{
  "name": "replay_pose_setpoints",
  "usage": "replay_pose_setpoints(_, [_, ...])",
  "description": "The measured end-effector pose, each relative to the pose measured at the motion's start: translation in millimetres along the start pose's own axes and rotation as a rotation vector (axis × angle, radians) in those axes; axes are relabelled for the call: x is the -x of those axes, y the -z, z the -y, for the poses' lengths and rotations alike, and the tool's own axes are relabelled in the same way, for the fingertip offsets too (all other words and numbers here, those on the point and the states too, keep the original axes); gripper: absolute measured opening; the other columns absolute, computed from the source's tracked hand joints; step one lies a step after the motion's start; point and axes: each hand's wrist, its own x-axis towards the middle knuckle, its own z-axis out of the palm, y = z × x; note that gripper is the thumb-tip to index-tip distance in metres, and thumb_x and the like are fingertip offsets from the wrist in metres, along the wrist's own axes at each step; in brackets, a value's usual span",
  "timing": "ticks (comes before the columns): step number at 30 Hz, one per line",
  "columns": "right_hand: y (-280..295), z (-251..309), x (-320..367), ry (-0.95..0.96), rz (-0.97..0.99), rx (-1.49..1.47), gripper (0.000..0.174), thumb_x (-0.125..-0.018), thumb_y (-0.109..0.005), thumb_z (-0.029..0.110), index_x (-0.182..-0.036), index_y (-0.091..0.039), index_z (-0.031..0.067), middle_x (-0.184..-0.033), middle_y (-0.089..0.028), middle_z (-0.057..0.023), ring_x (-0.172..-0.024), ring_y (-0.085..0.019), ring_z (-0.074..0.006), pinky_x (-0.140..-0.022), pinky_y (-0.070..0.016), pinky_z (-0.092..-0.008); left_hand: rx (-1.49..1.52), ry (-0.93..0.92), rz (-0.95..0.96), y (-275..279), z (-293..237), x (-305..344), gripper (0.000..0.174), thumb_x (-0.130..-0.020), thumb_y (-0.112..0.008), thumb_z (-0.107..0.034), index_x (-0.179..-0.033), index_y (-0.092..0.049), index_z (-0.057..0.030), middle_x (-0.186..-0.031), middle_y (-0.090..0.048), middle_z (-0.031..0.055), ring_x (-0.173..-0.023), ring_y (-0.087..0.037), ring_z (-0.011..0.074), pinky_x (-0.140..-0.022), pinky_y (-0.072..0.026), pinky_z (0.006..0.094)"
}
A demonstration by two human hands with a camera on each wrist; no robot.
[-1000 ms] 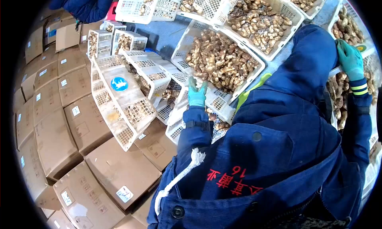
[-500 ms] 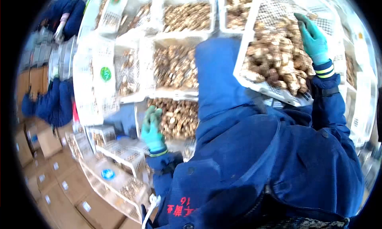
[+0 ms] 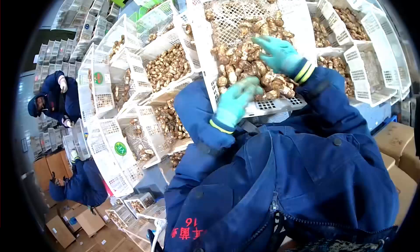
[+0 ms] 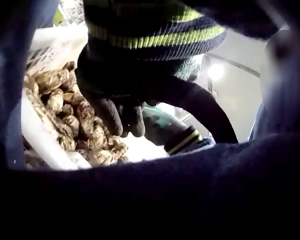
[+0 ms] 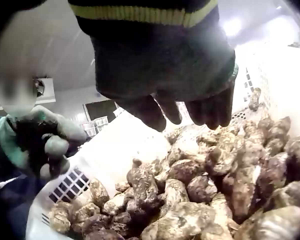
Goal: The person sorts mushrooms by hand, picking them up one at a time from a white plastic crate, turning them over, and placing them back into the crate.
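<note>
The mushrooms (image 3: 238,55) look light, firm, bruisable; grip mid-body. Right hand (image 3: 280,56): fingers straight; left hand (image 3: 236,102): fingers loosely bent, apparently empty.

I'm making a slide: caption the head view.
Green-gloved left hand and right hand over mushrooms in a white crate.

Red "16" (image 3: 191,222) and red Chinese characters (image 3: 187,234) on blue jacket (image 3: 302,173)

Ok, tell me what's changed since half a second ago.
The loaded crate has come leftward from the right to straight in front. The left hand has moved rightward over the brown pieces inside; the right hand has shifted inward from the crate's right side, over them too. Both hands remain gloved.
</note>
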Motion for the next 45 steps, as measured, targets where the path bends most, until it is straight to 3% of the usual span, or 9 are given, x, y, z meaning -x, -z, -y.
replay_pose_setpoints(7, [-35, -1, -34, -0.222, 0.165, 0.134, 0.02, -0.083, -0.059, 0.023, -0.099, -0.065, 0.0136, -0.107, -0.061, -0.0098, -0.107, -0.057, -0.0273, -0.085, -0.0476, -0.043, 0.056, 0.183, -0.072, 11, 13, -1, 0.039, -0.097, -0.052, -0.025, -0.124, -0.053, 0.0021, -0.099, -0.067, 0.009, -0.088, -0.063, 0.0149, -0.076, -0.0483, 0.0239])
replay_pose_setpoints(10, [-9, 9, -27, -0.011, -0.221, 0.339, 0.018, -0.083, -0.058, 0.025, -0.085, -0.065, 0.0083, -0.109, -0.062, -0.0115, -0.098, -0.061, -0.0306, -0.077, -0.0496, -0.0424, 0.127, 0.202, -0.077, 16, 20, -5, 0.037, -0.097, -0.053, -0.026, -0.122, -0.056, 0.0015, -0.1, -0.067, 0.0098, -0.086, -0.064, 0.0148, -0.073, -0.0501, 0.0247])
replay_pose_setpoints(15, [-46, 50, -13, -0.059, 0.342, 0.183, 0.054, -0.087, -0.059, 0.038, -0.128, -0.048, 0.0059, -0.105, -0.061, -0.0145, -0.09, -0.063, -0.0323, -0.076, -0.0495, -0.0445, 0.129, 0.152, -0.115, 14, 34, -5, 0.03, -0.096, -0.056, -0.015, -0.12, -0.056, 0.0017, -0.097, -0.068, 0.0101, -0.082, -0.065, 0.0141, -0.061, -0.0503, 0.0231])
replay_pose_setpoints(19, [-51, 54, -30, -0.187, 0.388, 0.208, 0.043, -0.087, -0.058, 0.035, -0.118, -0.056, 0.0055, -0.114, -0.061, -0.0123, -0.099, -0.063, -0.0316, -0.081, -0.0494, -0.0457, 0.168, 0.173, -0.045, 16, 21, 3, 0.035, -0.097, -0.056, -0.026, -0.122, -0.057, -0.0013, -0.101, -0.066, 0.0087, -0.084, -0.063, 0.0144, -0.068, -0.0504, 0.0246])
replay_pose_setpoints(25, [-5, 23, -2, -0.418, 0.254, -1.414, 0.044, -0.089, -0.063, 0.023, -0.125, -0.056, 0.001, -0.111, -0.067, -0.0066, -0.075, -0.06, -0.0061, -0.062, -0.0471, -0.0204, 0.14, 0.112, -0.078, 18, 7, 0, 0.056, -0.098, -0.046, -0.045, -0.128, -0.05, 0.0022, -0.107, -0.065, 0.0156, -0.093, -0.063, 0.0212, -0.08, -0.0525, 0.0316])
replay_pose_setpoints(34, [2, 60, 19, -0.143, 0.224, -1.938, 0.053, -0.088, -0.057, 0.013, -0.138, -0.043, 0.0026, -0.133, -0.053, -0.0136, -0.104, -0.057, -0.0151, -0.092, -0.048, -0.0319, 0.99, 0.082, 0.634, 19, 20, -22, 0.036, -0.099, -0.046, -0.028, -0.119, -0.051, 0.0016, -0.107, -0.061, 0.0144, -0.093, -0.063, 0.0237, -0.079, -0.053, 0.0321])
replay_pose_setpoints(37, [12, 74, 23, -0.297, 0.305, -1.922, 0.056, -0.088, -0.058, 0.018, -0.139, -0.041, 0.0028, -0.13, -0.054, -0.0126, -0.111, -0.057, -0.0182, -0.095, -0.0467, -0.0331, 0.499, -0.027, 0.084, 10, 18, -5, 0.03, -0.098, -0.048, -0.019, -0.12, -0.051, 0.0005, -0.108, -0.062, 0.0118, -0.091, -0.064, 0.0208, -0.076, -0.0528, 0.0314])
replay_pose_setpoints(41, [-9, 61, 38, -0.182, 0.149, -1.456, 0.042, -0.089, -0.06, 0.016, -0.127, -0.053, 0.001, -0.122, -0.059, -0.0126, -0.109, -0.058, -0.0191, -0.093, -0.0469, -0.0322, -1.183, -0.613, 0.036, 32, 35, -12, 0.021, -0.096, -0.052, -0.014, -0.106, -0.061, 0.0011, -0.097, -0.066, 0.0077, -0.084, -0.065, 0.016, -0.072, -0.0532, 0.0288])
replay_pose_setpoints(45, [25, 30, 51, -0.129, -0.243, -1.28, 0.04, -0.085, -0.064, 0.006, -0.125, -0.056, 0.003, -0.105, -0.064, -0.0033, -0.093, -0.059, -0.0113, -0.08, -0.0492, -0.0234, 0.115, 0.024, -0.093, 10, 16, -5, 0.024, -0.093, -0.051, -0.012, -0.107, -0.061, 0.0045, -0.092, -0.067, 0.0121, -0.072, -0.063, 0.0161, -0.063, -0.0516, 0.0261])
